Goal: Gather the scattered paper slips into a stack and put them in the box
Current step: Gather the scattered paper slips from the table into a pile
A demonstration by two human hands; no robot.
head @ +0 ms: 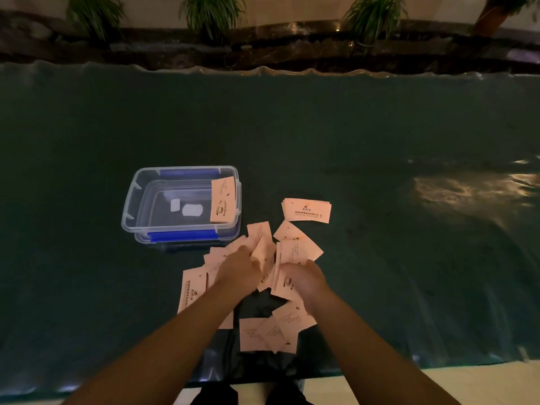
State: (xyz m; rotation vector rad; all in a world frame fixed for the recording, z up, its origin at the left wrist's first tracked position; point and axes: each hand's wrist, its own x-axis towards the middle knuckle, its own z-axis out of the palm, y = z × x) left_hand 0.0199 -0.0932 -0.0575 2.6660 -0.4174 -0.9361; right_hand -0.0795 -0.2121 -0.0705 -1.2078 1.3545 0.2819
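Observation:
Several pale orange paper slips lie scattered on the dark green table in front of me. My left hand grips a few slips at the pile's middle. My right hand holds another bunch of slips just beside it. A neat small stack of slips lies apart to the upper right. The clear plastic box with blue clips stands open to the left, and one slip leans against its right wall inside.
The table's near edge runs just below the slips. More loose slips lie between my forearms. A dark ledge with potted plants borders the far side. A glare patch shows at right.

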